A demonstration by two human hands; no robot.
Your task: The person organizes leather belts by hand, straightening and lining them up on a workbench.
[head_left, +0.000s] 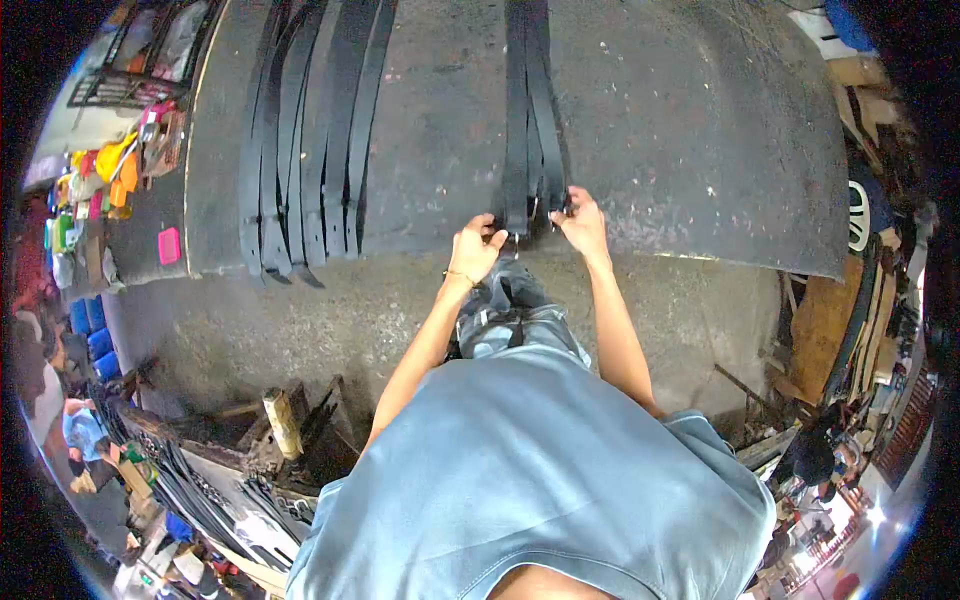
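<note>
A small bunch of black leather belts [530, 120] lies lengthwise on a dark worn worktable [700, 130], its near ends at the table's front edge. My left hand [478, 247] pinches the near ends on the left side. My right hand [583, 222] grips them on the right side. A metal buckle seems to sit between the two hands, partly hidden by the fingers.
A larger spread of black belts [310, 130] lies on the table's left part, ends hanging over the edge. A pink block [169, 245] and coloured items sit further left. More belts and a wooden-handled tool [283, 423] lie low left. Another person [80, 430] is at far left.
</note>
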